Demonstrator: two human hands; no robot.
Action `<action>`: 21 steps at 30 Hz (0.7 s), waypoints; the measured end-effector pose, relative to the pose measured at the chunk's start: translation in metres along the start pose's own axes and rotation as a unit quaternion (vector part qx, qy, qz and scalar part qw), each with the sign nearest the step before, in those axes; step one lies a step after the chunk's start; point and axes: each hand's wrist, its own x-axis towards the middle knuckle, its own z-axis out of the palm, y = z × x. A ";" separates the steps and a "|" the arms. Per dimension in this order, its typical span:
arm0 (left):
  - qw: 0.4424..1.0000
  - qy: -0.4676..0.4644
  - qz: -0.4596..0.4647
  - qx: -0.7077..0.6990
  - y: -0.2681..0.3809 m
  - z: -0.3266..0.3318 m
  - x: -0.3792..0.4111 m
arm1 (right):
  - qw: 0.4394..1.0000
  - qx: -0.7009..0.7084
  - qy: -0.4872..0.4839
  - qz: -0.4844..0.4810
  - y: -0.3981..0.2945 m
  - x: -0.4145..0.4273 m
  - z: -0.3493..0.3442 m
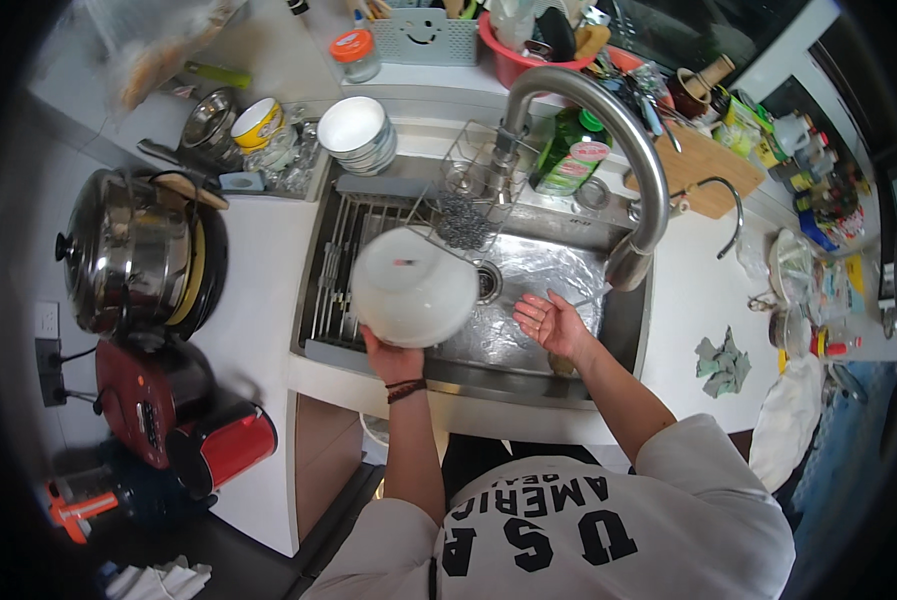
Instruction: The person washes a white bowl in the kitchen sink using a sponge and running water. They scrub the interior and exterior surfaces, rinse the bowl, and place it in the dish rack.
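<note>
A large white bowl (414, 289), its base turned up, is gripped at its near rim by my left hand (394, 358), over the left part of the stainless steel sink (546, 255) and its drying rack (332, 274). My right hand (553, 324) is over the sink's right part, palm up, fingers a little curled, and holds nothing. Water wets the sink floor around the drain (487, 282). The arched faucet (632, 142) hangs above, its spray head (628, 266) near my right hand; a thin stream seems to leave it. A steel wool scourer (463, 221) rests in a wire basket (519, 191) behind the bowl.
Stacked bowls (358, 135) and a green dish soap bottle (572, 154) stand behind the sink. At left are a steel pot (129, 251), a red cooker (144, 397) and a red kettle (231, 450). A crumpled cloth (722, 362) and a wooden cutting board (700, 169) are at right.
</note>
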 end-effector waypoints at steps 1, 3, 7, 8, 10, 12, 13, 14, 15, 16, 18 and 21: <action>0.999 -0.002 0.020 -0.025 0.001 -0.002 0.005 | 1.000 0.017 0.013 -0.012 -0.001 -0.001 -0.008; 0.995 -0.003 0.061 -0.075 -0.005 -0.003 0.018 | 0.997 0.050 0.040 -0.035 -0.004 0.001 -0.026; 0.972 -0.036 0.059 -0.224 -0.011 -0.020 0.046 | 0.986 0.095 0.095 -0.104 -0.013 -0.007 -0.048; 0.971 -0.050 0.055 -0.227 -0.013 -0.025 0.048 | 0.983 0.102 0.105 -0.108 -0.017 -0.010 -0.051; 0.974 -0.043 0.041 -0.219 -0.020 -0.029 0.050 | 0.981 0.099 0.104 -0.128 -0.021 -0.008 -0.060; 0.983 -0.023 0.027 -0.179 -0.027 -0.031 0.045 | 0.975 -0.065 0.161 -0.136 -0.021 -0.008 -0.068; 0.988 0.004 0.020 -0.152 -0.030 -0.031 0.041 | 0.948 -0.211 0.202 -0.130 -0.018 -0.008 -0.071; 0.991 0.032 0.014 -0.126 -0.033 -0.030 0.037 | 0.897 -0.353 0.237 -0.120 -0.016 -0.007 -0.075; 0.991 0.056 0.002 -0.118 -0.036 -0.024 0.033 | 0.787 -0.550 0.246 -0.131 -0.010 -0.004 -0.086; 0.991 0.081 -0.011 -0.111 -0.039 -0.018 0.029 | 0.636 -0.719 0.244 -0.135 0.001 0.002 -0.107; 0.981 0.130 -0.051 -0.137 -0.047 0.004 0.015 | 0.407 -0.864 0.210 -0.209 0.033 0.016 -0.157; 0.977 0.181 -0.065 -0.093 -0.041 0.012 0.005 | 0.321 -0.885 0.259 -0.218 0.057 0.029 -0.156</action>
